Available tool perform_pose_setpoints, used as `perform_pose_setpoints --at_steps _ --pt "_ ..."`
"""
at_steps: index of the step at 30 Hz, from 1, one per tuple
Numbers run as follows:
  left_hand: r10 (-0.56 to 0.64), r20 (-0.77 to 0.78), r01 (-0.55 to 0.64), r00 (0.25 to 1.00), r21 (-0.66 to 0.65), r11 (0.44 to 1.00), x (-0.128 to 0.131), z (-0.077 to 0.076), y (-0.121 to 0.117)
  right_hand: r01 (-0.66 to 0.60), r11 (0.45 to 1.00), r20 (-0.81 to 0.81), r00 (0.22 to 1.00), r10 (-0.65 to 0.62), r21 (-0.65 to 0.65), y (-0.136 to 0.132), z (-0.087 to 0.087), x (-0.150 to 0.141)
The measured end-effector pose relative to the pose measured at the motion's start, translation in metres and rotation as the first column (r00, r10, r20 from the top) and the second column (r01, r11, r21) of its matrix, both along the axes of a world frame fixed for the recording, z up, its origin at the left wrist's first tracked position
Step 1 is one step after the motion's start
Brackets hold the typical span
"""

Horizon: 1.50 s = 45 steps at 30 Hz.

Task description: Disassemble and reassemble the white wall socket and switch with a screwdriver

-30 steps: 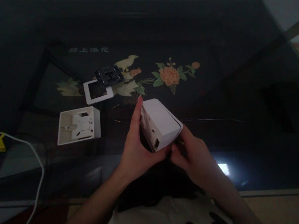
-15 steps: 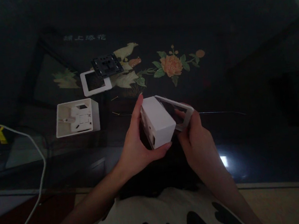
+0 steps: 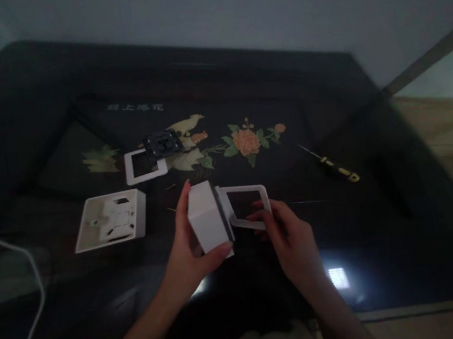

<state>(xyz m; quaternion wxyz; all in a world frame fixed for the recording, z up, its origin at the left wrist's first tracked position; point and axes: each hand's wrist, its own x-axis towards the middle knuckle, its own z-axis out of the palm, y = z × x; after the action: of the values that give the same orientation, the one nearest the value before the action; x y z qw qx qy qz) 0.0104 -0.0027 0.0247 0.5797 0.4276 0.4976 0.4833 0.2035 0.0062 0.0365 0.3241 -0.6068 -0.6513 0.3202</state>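
Left hand [image 3: 186, 252] gripped white box [image 3: 207, 214] near view centre, toward 7 o'clock; right hand [image 3: 296, 237] pinched white frame [image 3: 244, 188] at box's 3 — hands apart, box-frame contact unclear. From white box: open box [image 3: 142, 213] sat at 9, black plate [image 3: 162, 143] overlapped second frame [image 3: 129, 171] near 11 — screwdriver [image 3: 337, 168] lay toward 3.

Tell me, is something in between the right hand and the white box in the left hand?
Yes: the white square frame, held by the right hand, stands between that hand and the white mounting box in the left hand.
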Motion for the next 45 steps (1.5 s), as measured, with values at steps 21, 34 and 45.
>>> perform_pose_setpoints --at_steps 21,34,45 --pt "0.118 0.468 -0.01 0.876 -0.227 0.974 0.005 0.011 -0.006 0.238 0.97 0.409 0.882 -0.236 0.048 0.125 -0.048 0.152" --pt "0.108 0.62 0.015 0.777 -0.19 0.982 -0.01 0.019 -0.008 -0.042 0.99 0.313 0.95 -0.002 0.136 0.084 -0.049 0.037" --pt "0.159 0.634 -0.099 0.757 -0.13 0.987 -0.052 -0.006 -0.012 -0.208 0.96 0.239 0.958 0.161 0.186 0.11 0.007 -0.018"
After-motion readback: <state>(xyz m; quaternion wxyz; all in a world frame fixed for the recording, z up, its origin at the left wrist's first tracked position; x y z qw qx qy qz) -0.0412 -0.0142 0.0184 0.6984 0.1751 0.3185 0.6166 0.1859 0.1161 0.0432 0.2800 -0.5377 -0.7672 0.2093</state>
